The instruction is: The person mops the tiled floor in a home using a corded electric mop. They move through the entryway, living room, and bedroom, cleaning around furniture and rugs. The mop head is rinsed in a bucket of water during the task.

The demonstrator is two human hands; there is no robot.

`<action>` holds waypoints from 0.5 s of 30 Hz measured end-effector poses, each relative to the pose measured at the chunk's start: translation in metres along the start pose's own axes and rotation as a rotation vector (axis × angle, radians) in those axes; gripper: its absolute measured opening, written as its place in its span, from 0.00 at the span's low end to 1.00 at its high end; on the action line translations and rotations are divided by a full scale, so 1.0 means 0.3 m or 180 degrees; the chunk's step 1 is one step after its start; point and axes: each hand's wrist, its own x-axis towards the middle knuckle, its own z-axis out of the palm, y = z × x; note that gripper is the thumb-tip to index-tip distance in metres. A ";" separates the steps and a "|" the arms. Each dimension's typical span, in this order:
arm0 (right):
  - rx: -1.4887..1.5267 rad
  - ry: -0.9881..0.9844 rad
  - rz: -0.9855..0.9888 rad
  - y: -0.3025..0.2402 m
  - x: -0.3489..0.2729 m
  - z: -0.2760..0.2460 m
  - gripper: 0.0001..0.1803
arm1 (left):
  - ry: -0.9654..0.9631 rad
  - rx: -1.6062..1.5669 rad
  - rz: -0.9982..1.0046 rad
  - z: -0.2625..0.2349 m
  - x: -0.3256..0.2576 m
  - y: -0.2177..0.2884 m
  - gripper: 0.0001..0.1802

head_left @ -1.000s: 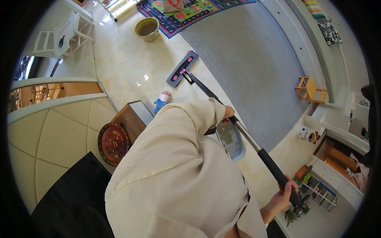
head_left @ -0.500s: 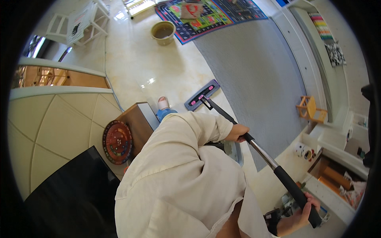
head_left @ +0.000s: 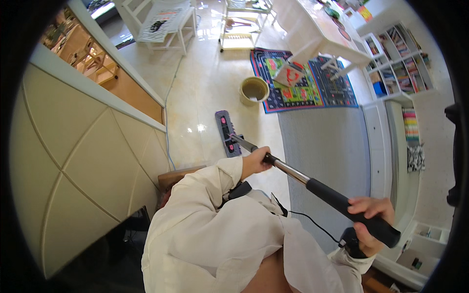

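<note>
A flat mop (head_left: 294,173) slants across my front, its long pole steel in the middle with a black grip at the upper end. Its purple-grey head (head_left: 224,131) lies on the pale tiles, left of the pole. My left hand (head_left: 256,161) is wrapped round the lower part of the shaft. Around the black grip, near its end, closes my right hand (head_left: 372,217), with a dark band at the wrist. Just beyond the mop head and to its right stands a yellowish bucket (head_left: 250,102) that seems to hold liquid.
A grey rug (head_left: 330,151) runs along the right, with a colourful road-map play mat (head_left: 338,96) beyond it. A white chair (head_left: 168,35), a small trolley (head_left: 238,42) and a white table (head_left: 308,29) stand far off. A cream panelled surface (head_left: 88,166) fills the left; bookshelves (head_left: 404,62) stand far right.
My view has tilted up and turned. The mop head has swung left relative to my body and now stands lengthwise, closer to the bucket. Both hands still grip the pole.
</note>
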 end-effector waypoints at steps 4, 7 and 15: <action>0.0151 -0.1110 -0.0392 0.112 0.285 0.132 0.14 | 0.0087 -0.0904 0.0558 -0.146 -0.005 0.341 0.09; -0.0058 -0.1770 -0.0596 0.207 0.466 0.218 0.16 | 0.0115 -0.1492 0.0972 -0.236 0.017 0.571 0.09; -0.0067 -0.1930 -0.0846 0.463 0.897 0.342 0.14 | 0.0113 -0.2203 0.1785 -0.341 0.126 1.106 0.07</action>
